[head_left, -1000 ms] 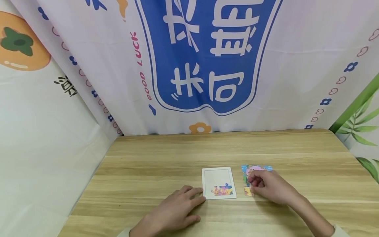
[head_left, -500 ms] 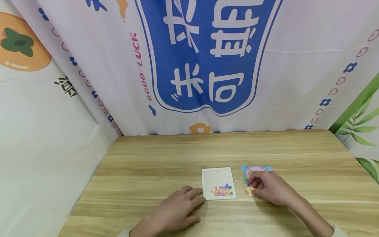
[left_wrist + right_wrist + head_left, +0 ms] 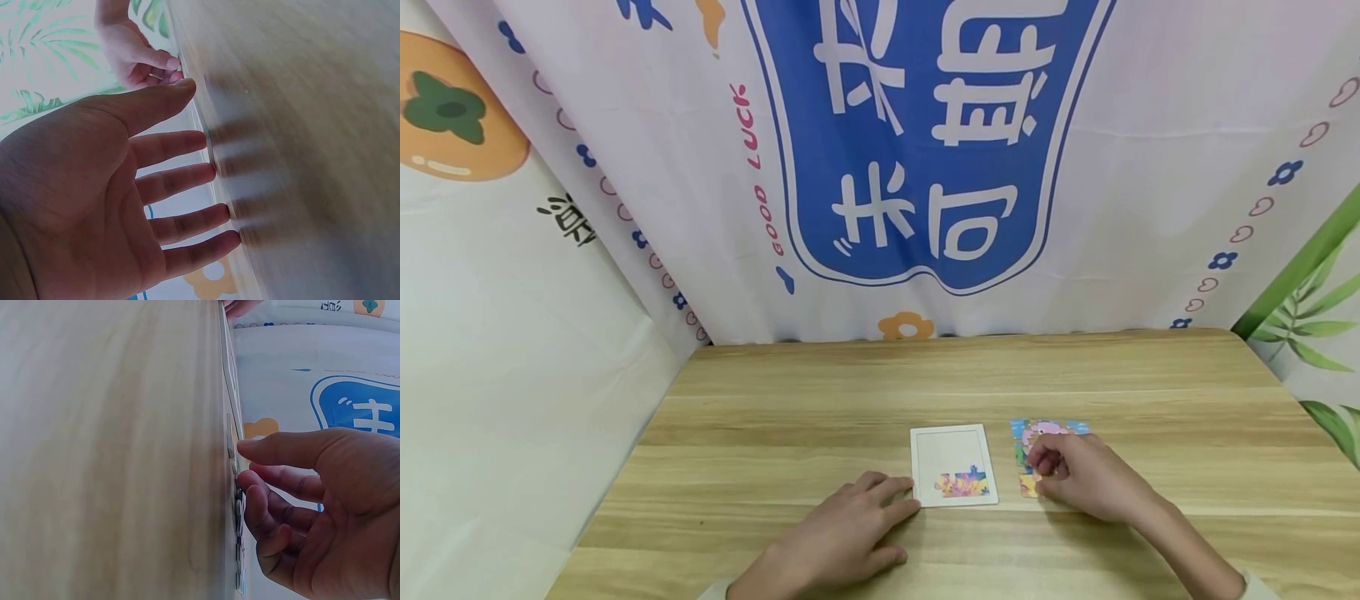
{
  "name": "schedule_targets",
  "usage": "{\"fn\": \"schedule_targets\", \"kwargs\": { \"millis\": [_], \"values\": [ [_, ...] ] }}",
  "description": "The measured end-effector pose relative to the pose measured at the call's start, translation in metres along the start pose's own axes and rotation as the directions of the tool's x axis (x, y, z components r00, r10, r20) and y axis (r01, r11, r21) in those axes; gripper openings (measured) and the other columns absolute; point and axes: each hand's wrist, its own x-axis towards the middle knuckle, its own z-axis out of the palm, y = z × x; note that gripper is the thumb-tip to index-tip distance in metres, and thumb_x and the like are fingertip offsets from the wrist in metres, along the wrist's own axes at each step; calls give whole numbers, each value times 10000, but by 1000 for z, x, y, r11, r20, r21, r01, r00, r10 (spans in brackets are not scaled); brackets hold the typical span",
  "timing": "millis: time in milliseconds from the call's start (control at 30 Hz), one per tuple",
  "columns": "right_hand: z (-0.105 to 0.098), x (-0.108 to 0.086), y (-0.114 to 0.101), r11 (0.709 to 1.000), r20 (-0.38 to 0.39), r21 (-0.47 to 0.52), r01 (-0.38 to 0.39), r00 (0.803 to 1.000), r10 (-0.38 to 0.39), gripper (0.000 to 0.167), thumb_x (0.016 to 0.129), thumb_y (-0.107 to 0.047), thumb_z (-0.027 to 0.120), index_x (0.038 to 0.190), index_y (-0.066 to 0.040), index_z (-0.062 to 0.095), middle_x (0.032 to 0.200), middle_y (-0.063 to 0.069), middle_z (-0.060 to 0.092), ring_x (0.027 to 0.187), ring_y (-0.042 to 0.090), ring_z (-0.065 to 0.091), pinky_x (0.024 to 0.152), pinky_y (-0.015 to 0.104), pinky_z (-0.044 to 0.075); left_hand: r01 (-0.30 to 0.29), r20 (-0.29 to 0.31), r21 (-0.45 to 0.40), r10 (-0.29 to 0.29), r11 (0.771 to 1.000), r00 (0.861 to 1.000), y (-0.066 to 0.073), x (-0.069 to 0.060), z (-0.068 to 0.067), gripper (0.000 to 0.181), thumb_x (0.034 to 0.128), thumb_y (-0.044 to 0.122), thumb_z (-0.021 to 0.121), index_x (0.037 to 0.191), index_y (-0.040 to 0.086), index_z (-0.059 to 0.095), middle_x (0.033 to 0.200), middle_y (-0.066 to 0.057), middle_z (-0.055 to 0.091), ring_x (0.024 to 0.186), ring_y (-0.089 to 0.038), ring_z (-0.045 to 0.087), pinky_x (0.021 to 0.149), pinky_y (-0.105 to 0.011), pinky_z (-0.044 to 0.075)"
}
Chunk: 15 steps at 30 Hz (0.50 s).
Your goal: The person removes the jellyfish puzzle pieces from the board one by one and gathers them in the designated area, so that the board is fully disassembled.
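In the head view a white puzzle tray (image 3: 946, 450) lies flat, with a few joined colourful puzzle pieces (image 3: 966, 485) in its lower right part. My left hand (image 3: 853, 525) lies with straight, spread fingers, its fingertips at the tray's left edge. Right of the tray lies a group of pink, blue and green puzzle pieces (image 3: 1047, 427), partly covered by my right hand (image 3: 1090, 479). Its thumb and bent fingers are at a yellow puzzle piece (image 3: 1027, 486). The right wrist view shows the thumb tip against a flat piece; whether the fingers pinch it is unclear.
The wooden table (image 3: 790, 392) meets a white printed curtain (image 3: 1150, 208) at its far edge. Another white cloth (image 3: 512, 375) with an orange fruit print hangs on the left. Green leaf prints (image 3: 1311, 329) show at the right.
Over the last second the yellow piece beside my right thumb has shifted very slightly, and the right hand has barely moved. My left hand and the tray stay in place.
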Motion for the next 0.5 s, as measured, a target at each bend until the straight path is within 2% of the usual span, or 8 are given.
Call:
{"fn": "schedule_targets", "kwargs": {
  "millis": [500],
  "values": [
    [1,6,-9,997,8,40,62,998,-62,214,864,-120,877,1004,-121,715,892,-82,670,775,0,570,688,210,521,-8,-23,33,9,999,1000,0,0,1,535,1027,449,716,1510,240,616,1605,-3,545,1419,-237,543,1076,-441,558]
  ]
}}
